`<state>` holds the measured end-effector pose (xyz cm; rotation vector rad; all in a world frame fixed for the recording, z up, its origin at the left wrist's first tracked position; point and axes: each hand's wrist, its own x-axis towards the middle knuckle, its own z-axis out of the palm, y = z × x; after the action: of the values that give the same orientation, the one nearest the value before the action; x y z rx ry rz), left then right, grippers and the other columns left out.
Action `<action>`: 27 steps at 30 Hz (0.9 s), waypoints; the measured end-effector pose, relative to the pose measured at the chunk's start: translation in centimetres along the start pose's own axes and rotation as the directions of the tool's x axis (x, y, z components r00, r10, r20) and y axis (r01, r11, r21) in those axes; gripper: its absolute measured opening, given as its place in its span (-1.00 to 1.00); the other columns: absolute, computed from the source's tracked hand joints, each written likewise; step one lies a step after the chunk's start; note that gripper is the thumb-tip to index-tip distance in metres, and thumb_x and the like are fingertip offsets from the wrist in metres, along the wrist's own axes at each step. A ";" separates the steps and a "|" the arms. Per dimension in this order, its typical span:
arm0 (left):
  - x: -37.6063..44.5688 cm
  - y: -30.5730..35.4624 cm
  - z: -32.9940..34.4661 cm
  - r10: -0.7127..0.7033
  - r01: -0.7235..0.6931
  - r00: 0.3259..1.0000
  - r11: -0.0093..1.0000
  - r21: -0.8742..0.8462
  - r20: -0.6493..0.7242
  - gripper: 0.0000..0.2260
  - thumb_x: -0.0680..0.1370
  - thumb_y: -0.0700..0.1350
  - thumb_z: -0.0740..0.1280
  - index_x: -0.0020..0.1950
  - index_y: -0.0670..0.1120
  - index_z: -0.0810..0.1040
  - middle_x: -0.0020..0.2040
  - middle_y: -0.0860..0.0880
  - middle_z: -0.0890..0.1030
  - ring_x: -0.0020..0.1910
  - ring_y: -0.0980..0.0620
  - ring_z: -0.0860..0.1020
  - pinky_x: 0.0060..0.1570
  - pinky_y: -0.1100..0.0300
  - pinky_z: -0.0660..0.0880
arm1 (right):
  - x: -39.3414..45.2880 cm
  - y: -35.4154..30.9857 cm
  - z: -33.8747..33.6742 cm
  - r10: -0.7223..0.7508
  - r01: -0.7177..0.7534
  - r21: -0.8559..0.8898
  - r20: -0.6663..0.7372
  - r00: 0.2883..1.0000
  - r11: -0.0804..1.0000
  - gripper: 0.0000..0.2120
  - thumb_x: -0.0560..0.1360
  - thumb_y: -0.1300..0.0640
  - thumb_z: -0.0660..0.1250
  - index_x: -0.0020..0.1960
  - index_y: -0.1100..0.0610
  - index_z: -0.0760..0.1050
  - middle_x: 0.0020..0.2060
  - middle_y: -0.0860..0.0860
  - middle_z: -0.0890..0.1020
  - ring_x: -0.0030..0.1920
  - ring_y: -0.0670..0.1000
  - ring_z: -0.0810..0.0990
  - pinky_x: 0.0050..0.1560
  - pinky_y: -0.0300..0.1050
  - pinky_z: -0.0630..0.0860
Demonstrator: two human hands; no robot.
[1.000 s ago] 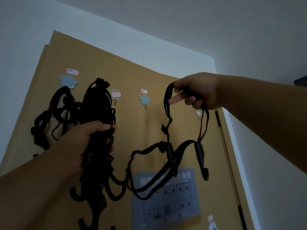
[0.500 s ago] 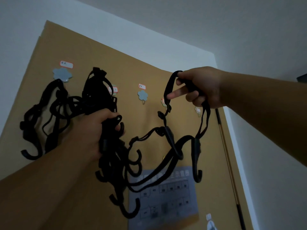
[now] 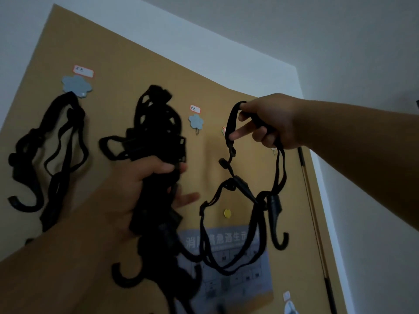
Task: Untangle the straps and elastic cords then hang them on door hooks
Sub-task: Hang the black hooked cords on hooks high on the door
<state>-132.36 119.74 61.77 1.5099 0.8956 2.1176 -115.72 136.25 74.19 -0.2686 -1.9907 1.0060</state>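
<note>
My left hand (image 3: 136,186) grips a thick tangled bundle of black straps and cords (image 3: 158,141) held up in front of the brown door (image 3: 127,71). My right hand (image 3: 269,123) holds one black elastic cord (image 3: 231,128) by its top loop, to the right of the bundle. That cord droops in loops down to a plastic end hook (image 3: 277,223) and still runs into the bundle at the bottom. Another black strap (image 3: 61,141) hangs from the leftmost blue flower hook (image 3: 77,86). A second blue flower hook (image 3: 196,121) lies bare between my hands.
A blue-grey printed notice (image 3: 238,264) is stuck low on the door behind the cords. A small yellow round sticker (image 3: 227,213) sits above it. A thin dark rod (image 3: 313,200) runs down the door's right edge, next to the white wall (image 3: 362,53).
The view has tilted so the door sits lower and larger. My left hand moved right with the bundle, away from the strap on the left hook. My right hand holds its cord about as before.
</note>
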 end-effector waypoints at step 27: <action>6.2 0.1 2.9 -0.027 0.015 0.997 0.987 0.163 0.072 -0.80 0.30 -0.13 0.33 -0.15 -0.20 0.61 -0.37 -0.06 0.48 -0.49 0.04 0.42 -0.37 0.19 0.40 | 0.2 10.2 -5.3 0.403 -0.011 -0.787 0.304 0.863 0.616 -0.58 0.51 -0.20 0.35 0.20 0.08 0.50 -0.17 0.04 0.62 -0.35 -0.07 0.42 -0.37 -0.20 0.34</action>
<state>-131.78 124.41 66.71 1.6389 1.0741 2.0012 -113.50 145.88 68.34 -0.8216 -2.8193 0.2686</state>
